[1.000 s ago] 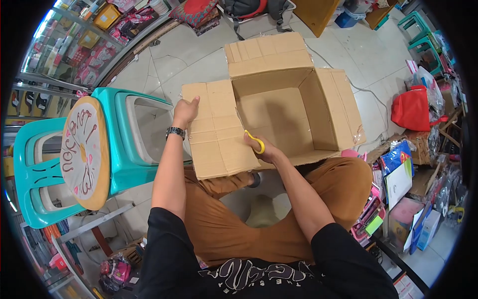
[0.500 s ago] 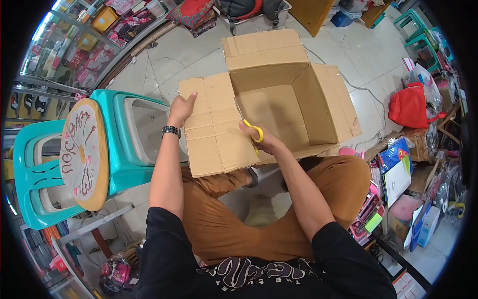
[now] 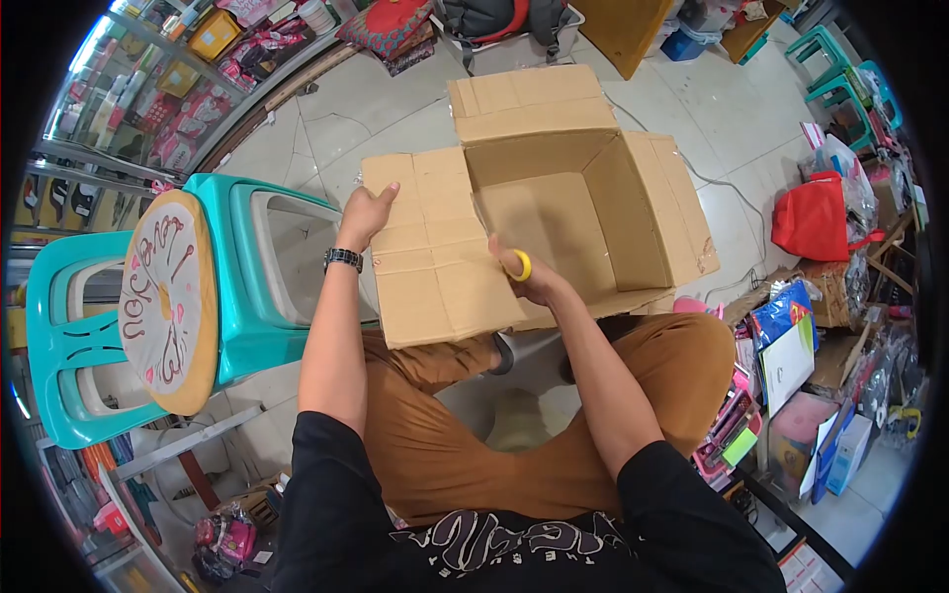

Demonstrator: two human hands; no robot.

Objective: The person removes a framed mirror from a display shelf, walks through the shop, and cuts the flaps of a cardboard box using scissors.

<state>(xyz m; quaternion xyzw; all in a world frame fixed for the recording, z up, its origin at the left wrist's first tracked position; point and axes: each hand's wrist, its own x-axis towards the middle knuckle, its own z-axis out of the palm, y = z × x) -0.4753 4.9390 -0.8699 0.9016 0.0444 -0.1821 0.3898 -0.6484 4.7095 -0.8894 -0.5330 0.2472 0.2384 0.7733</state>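
Note:
An open cardboard box [image 3: 554, 212] stands in front of my legs with its flaps folded outward. My left hand [image 3: 366, 215] is closed on the outer edge of the left flap [image 3: 425, 252], thumb on top. My right hand [image 3: 536, 282] is closed around scissors with a yellow handle [image 3: 521, 265]. It is at the flap's inner edge, beside the box opening. The scissor blades are hidden, so whether they touch the cardboard cannot be seen.
Teal plastic stools [image 3: 252, 287] with a round printed cushion [image 3: 168, 301] stand at my left. A red bag [image 3: 813, 217] and piled goods lie at the right. A cable [image 3: 736, 188] runs over the tiled floor, and a glass display case [image 3: 138, 109] stands far left.
My right hand has shifted slightly right along with the scissors, and its thumb now points more upward. The left hand keeps its hold on the flap. The whole view has moved slightly.

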